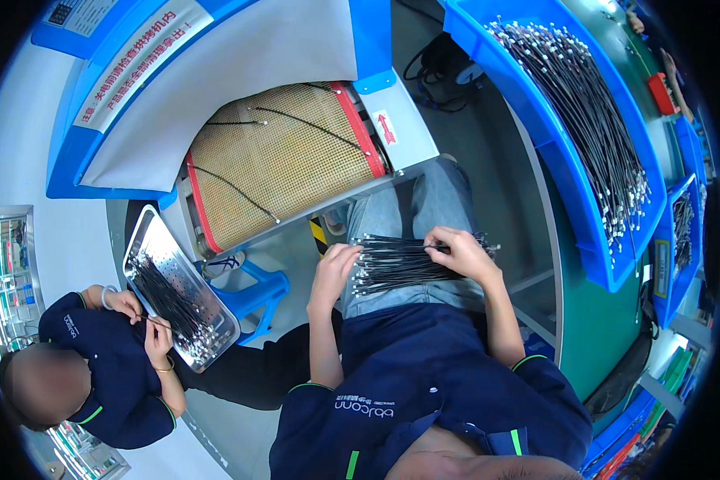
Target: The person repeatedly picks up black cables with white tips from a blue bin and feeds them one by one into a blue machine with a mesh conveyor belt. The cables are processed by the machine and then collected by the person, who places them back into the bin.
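We saw the bundle of black cables (404,266) across the seated person's thighs (374,218), just off the view's centre toward 4 o'clock; its long axis ran from 9 to 3 o'clock, pale tips at both ends. The left hand (335,276) stood at the 9 o'clock end, fingers aimed toward 1 o'clock; the right hand (461,254) bent over the bundle's 3 o'clock half, fingertips toward 10. Both grips were narrow, fingertips touching the cables; we could not tell whether either hand pinched a single one.
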The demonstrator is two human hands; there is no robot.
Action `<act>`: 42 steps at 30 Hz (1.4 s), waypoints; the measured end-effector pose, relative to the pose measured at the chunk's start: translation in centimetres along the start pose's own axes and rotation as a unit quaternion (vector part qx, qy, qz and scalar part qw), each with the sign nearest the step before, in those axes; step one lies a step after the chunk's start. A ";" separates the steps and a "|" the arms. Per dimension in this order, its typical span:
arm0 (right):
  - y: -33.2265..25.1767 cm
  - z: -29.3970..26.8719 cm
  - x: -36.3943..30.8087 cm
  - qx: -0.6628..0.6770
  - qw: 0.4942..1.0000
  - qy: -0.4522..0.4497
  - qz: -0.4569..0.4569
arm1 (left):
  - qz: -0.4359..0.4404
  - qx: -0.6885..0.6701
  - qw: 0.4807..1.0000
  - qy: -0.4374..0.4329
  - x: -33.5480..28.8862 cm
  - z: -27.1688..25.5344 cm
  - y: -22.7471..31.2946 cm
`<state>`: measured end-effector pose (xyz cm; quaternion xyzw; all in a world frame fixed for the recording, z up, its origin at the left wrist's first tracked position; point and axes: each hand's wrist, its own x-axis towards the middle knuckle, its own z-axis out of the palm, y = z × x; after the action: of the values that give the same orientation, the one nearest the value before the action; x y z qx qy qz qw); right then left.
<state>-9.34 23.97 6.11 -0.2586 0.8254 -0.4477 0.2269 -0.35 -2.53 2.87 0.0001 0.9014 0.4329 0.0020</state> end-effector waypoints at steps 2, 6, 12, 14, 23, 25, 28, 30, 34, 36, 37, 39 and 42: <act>-0.8 -0.1 0.3 -0.011 1.000 0.004 -0.018 | 0.006 -0.021 1.000 -0.004 0.2 0.0 0.8; -2.1 0.9 1.1 -0.037 0.996 -0.002 -0.079 | 0.020 -0.039 0.999 -0.023 1.0 0.6 3.7; -1.3 1.1 1.0 -0.068 0.990 0.044 -0.119 | 0.108 0.022 0.994 -0.006 2.1 0.4 4.9; -1.3 0.9 0.8 -0.075 0.987 0.059 -0.132 | 0.137 0.019 0.990 0.014 2.3 0.6 4.8; -1.4 0.5 0.9 -0.102 0.972 0.089 -0.190 | 0.157 0.007 0.987 0.020 2.4 1.3 4.5; -1.2 0.6 0.9 -0.098 0.973 0.092 -0.189 | 0.156 0.003 0.988 0.022 2.2 1.3 4.5; -1.3 0.6 0.9 -0.091 0.974 0.096 -0.184 | 0.128 -0.018 0.991 0.025 1.9 1.1 4.7; -1.3 0.6 0.9 -0.090 0.974 0.099 -0.181 | 0.090 -0.043 0.994 0.035 1.8 0.9 5.3; -1.4 0.4 0.9 -0.093 0.976 0.094 -0.173 | 0.134 -0.011 0.990 0.051 1.9 0.9 4.9; -1.4 0.5 0.9 -0.092 0.977 0.091 -0.171 | 0.156 0.006 0.986 0.054 1.9 1.1 4.4; -1.4 0.6 0.9 -0.091 0.976 0.091 -0.173 | 0.160 0.008 0.986 0.057 1.8 1.1 4.3; -1.3 0.7 0.9 -0.092 0.976 0.093 -0.176 | 0.169 0.009 0.984 0.061 1.9 1.1 4.5; -1.2 0.8 0.9 -0.093 0.974 0.094 -0.185 | 0.173 0.008 0.983 0.065 2.0 1.0 4.7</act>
<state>-9.32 22.32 6.64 -0.3831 0.8189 -0.4258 0.0364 -2.33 1.21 5.87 0.1277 0.8895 0.4187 -0.1312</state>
